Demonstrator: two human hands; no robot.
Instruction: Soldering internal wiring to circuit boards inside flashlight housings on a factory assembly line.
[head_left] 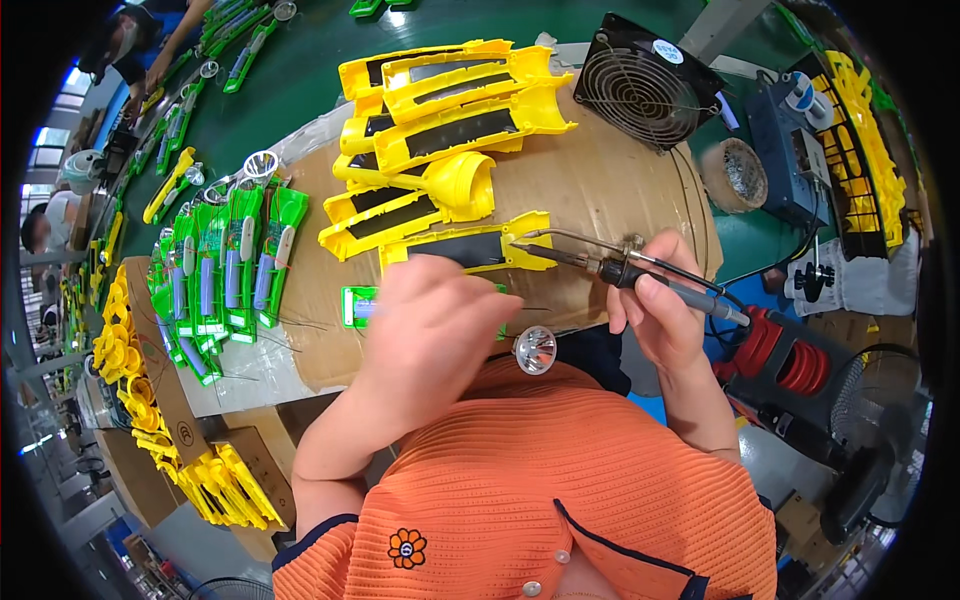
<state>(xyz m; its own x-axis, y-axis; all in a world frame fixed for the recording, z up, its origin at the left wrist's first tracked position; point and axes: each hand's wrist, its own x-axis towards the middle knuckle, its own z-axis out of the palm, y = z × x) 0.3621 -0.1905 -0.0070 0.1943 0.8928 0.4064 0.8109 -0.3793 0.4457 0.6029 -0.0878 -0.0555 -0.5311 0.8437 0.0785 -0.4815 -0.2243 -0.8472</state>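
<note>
My right hand [665, 318] is closed round a soldering iron [682, 291] with a thin metal feed tube alongside, its tip pointing left over the end of the nearest yellow half-shell [470, 247]. Blurred by motion, my left hand [428, 330] hovers over a green flashlight housing [356, 307] and hides most of it. The left fingers are curled together; what they pinch, if anything, cannot be made out. A shiny reflector cup [536, 350] lies at the housing's right end, near the cardboard's front edge. Thin dark wire shows beside the left fingertips.
Several yellow half-shells [450, 135] with dark strips lie stacked ahead on the cardboard [610, 190]. Green housings with batteries [232, 265] stand at left. A black fan [645, 85], solder spool [735, 175], blue box [785, 150] and red-and-black iron stand [770, 355] are at right.
</note>
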